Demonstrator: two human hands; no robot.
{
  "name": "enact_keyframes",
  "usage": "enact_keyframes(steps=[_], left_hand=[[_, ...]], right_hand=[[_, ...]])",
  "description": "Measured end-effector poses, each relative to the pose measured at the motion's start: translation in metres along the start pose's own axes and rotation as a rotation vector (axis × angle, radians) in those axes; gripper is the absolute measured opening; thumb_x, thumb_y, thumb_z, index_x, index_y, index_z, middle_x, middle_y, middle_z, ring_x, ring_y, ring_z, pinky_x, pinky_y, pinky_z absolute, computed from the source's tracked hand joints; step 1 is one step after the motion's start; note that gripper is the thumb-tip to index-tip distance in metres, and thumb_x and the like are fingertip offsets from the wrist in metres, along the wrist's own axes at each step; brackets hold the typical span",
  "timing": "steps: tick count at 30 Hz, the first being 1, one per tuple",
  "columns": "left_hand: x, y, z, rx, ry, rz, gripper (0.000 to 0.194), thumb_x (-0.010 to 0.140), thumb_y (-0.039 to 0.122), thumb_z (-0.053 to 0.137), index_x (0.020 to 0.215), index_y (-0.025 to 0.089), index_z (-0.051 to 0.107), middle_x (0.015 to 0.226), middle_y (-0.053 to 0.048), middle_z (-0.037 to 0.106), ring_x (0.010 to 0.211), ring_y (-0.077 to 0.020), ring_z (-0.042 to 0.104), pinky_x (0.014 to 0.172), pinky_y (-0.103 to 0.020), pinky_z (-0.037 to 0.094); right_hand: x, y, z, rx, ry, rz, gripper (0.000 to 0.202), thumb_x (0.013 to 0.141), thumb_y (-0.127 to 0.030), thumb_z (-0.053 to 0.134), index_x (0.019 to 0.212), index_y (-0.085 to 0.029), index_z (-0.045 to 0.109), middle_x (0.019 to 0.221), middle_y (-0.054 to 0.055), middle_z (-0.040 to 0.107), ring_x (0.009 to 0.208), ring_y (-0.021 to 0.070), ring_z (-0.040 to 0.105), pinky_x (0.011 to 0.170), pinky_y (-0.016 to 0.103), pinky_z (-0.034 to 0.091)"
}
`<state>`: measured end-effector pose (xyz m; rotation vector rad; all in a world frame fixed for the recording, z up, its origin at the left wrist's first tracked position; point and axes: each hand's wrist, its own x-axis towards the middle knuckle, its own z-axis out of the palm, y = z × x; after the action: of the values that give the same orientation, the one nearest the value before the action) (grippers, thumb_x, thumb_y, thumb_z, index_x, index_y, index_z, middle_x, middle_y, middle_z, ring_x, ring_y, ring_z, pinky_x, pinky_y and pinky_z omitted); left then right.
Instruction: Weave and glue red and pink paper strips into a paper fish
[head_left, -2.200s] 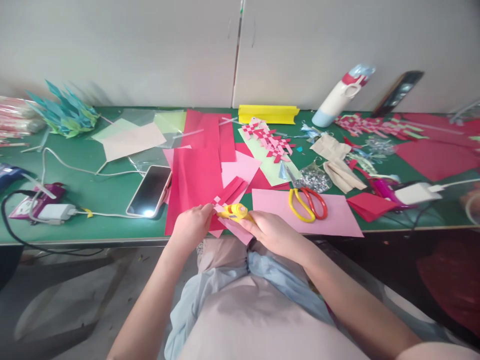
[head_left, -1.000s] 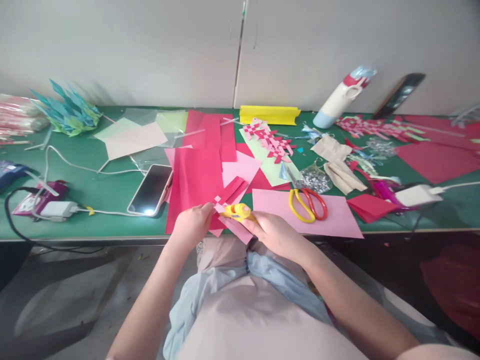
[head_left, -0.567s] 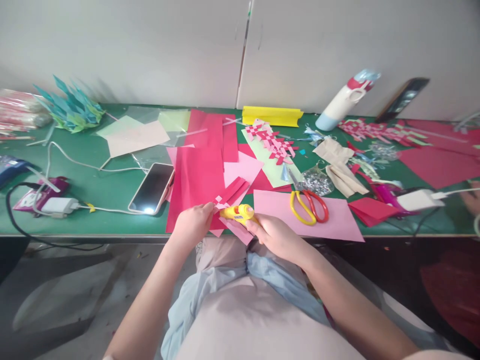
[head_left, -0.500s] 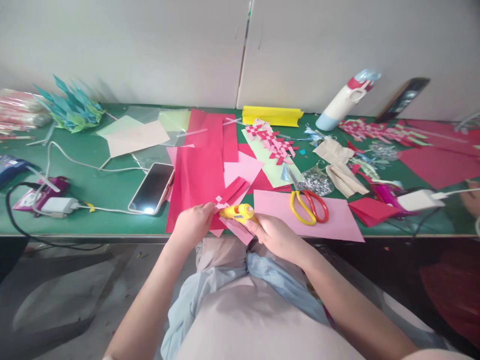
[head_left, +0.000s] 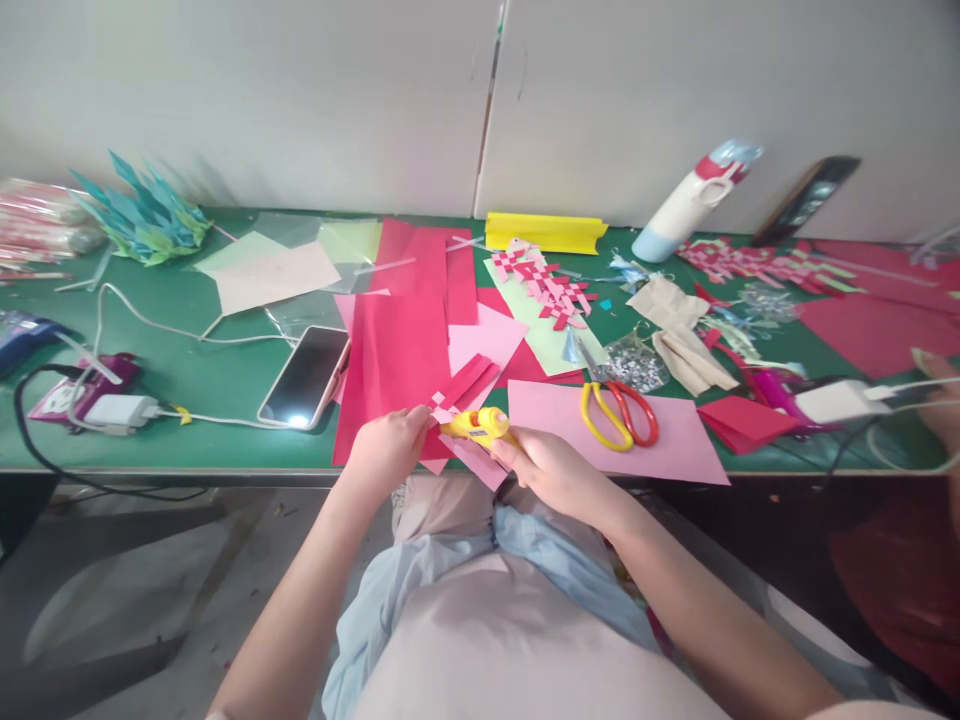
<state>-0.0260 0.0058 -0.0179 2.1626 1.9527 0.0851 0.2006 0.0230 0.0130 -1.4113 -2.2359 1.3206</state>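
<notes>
My right hand (head_left: 546, 466) is closed round the handle of a small yellow glue gun (head_left: 480, 425), whose nozzle points left. With closed fingers, my left hand (head_left: 391, 445) pinches woven red and pink paper strips (head_left: 466, 384) at the table's front edge. The nozzle lies at these strips beside my left fingertips; whether it touches them I cannot tell. Red paper sheets (head_left: 401, 345) lie beneath and behind the strips. Just right of my right hand, scissors (head_left: 616, 412) with one yellow and one red handle rest on a pink sheet (head_left: 540, 400).
Behind the sheets lies a woven red and pink piece (head_left: 547, 285) on pale green paper. A phone (head_left: 306, 378) and a cabled power strip (head_left: 86, 390) are at left. A white bottle (head_left: 686, 210) stands at the back right. Another person's hand (head_left: 941, 405) shows at the right edge.
My hands, the glue gun and the strips stay nearly still. At the right edge the other person's hand has come further into view, along with a white cable.
</notes>
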Motion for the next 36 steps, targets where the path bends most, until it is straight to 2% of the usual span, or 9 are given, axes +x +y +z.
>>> enact_keyframes(steps=[5, 12, 16, 21, 24, 27, 31, 36], left_hand=[[0.001, 0.0, 0.001, -0.011, 0.011, -0.001, 0.037, 0.1, 0.038, 0.028, 0.101, 0.021, 0.061, 0.094, -0.007, 0.073, 0.077, -0.0185, 0.068, 0.054, -0.024, 0.038], [0.0, 0.001, -0.001, -0.016, 0.006, -0.004, 0.032, 0.099, 0.034, 0.032, 0.102, 0.022, 0.061, 0.089, -0.005, 0.072, 0.077, -0.0197, 0.068, 0.054, -0.024, 0.038], [0.0, -0.001, 0.002, -0.015, 0.021, 0.003, 0.033, 0.099, 0.034, 0.031, 0.101, 0.022, 0.062, 0.091, -0.005, 0.073, 0.076, -0.0186, 0.068, 0.052, -0.024, 0.035], [0.001, -0.003, 0.007, -0.004, 0.054, 0.016, 0.035, 0.1, 0.039, 0.031, 0.11, 0.023, 0.061, 0.095, -0.005, 0.074, 0.077, -0.019, 0.069, 0.052, -0.024, 0.035], [0.001, -0.002, 0.006, 0.022, 0.038, 0.006, 0.035, 0.099, 0.037, 0.033, 0.114, 0.023, 0.061, 0.096, -0.005, 0.074, 0.077, -0.0196, 0.07, 0.053, -0.025, 0.036], [0.002, -0.001, 0.004, 0.035, 0.025, 0.002, 0.035, 0.099, 0.033, 0.032, 0.114, 0.022, 0.061, 0.098, -0.005, 0.074, 0.08, -0.0202, 0.07, 0.055, -0.025, 0.039], [0.002, -0.001, 0.003, 0.061, 0.021, 0.011, 0.035, 0.098, 0.031, 0.032, 0.117, 0.022, 0.06, 0.096, -0.005, 0.074, 0.077, -0.0205, 0.07, 0.053, -0.026, 0.038], [0.003, -0.002, 0.007, 0.086, 0.017, -0.031, 0.037, 0.098, 0.037, 0.032, 0.117, 0.022, 0.06, 0.099, -0.006, 0.074, 0.076, -0.0211, 0.07, 0.051, -0.025, 0.036]], right_hand=[[0.0, 0.022, 0.002, 0.246, -0.025, 0.007, 0.047, 0.095, -0.061, 0.036, 0.082, -0.019, 0.052, 0.061, -0.003, 0.049, 0.057, 0.0135, 0.049, 0.057, 0.026, 0.038], [-0.003, 0.042, 0.005, 0.389, 0.05, -0.001, 0.044, 0.093, -0.061, 0.042, 0.09, -0.018, 0.051, 0.064, -0.003, 0.046, 0.059, 0.0124, 0.045, 0.056, 0.025, 0.037], [-0.004, 0.046, 0.005, 0.432, 0.056, 0.003, 0.041, 0.092, -0.059, 0.046, 0.092, -0.018, 0.052, 0.07, -0.001, 0.051, 0.063, 0.0136, 0.051, 0.059, 0.027, 0.041], [-0.008, 0.044, 0.002, 0.503, 0.016, -0.055, 0.03, 0.092, -0.048, 0.05, 0.106, -0.021, 0.049, 0.08, -0.001, 0.053, 0.067, 0.014, 0.054, 0.07, 0.03, 0.047], [-0.013, 0.04, -0.002, 0.43, 0.054, -0.055, 0.03, 0.092, -0.042, 0.053, 0.114, -0.022, 0.05, 0.092, 0.002, 0.058, 0.079, 0.0164, 0.056, 0.076, 0.032, 0.047], [-0.017, 0.036, -0.005, 0.462, 0.047, -0.036, 0.035, 0.09, -0.036, 0.054, 0.122, -0.023, 0.05, 0.1, 0.005, 0.06, 0.088, 0.0197, 0.057, 0.081, 0.035, 0.046], [-0.019, 0.035, -0.006, 0.559, 0.052, -0.059, 0.043, 0.093, -0.047, 0.047, 0.128, -0.023, 0.049, 0.104, 0.006, 0.06, 0.09, 0.0212, 0.057, 0.082, 0.036, 0.047], [-0.02, 0.039, 0.0, 0.595, 0.09, -0.125, 0.055, 0.089, -0.062, 0.047, 0.126, -0.022, 0.048, 0.112, 0.007, 0.059, 0.099, 0.0242, 0.057, 0.086, 0.038, 0.045]])
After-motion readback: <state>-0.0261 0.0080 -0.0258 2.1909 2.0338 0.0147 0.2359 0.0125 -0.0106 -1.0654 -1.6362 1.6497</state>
